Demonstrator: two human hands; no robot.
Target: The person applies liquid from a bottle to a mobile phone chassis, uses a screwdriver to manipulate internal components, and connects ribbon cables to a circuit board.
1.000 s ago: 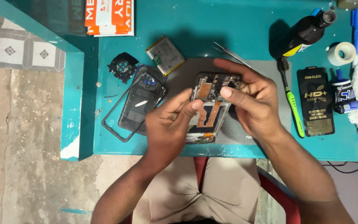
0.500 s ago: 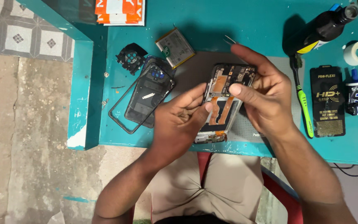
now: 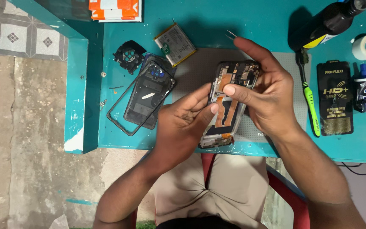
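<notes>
Battery (image 3: 175, 44) behind back cover (image 3: 147, 95), seemingly apart.

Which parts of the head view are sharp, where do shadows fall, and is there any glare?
Head view: hands and opened phone are sharp; the dark bottle casts a soft shadow leftwards on the teal table; no strong glare; even, diffuse lighting.

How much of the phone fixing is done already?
Done: the back cover, battery and a small black part lie off the opened phone on the teal table. In hand: the left hand steadies the phone while the right hand presses inside. Left: those parts are not yet back on.
</notes>
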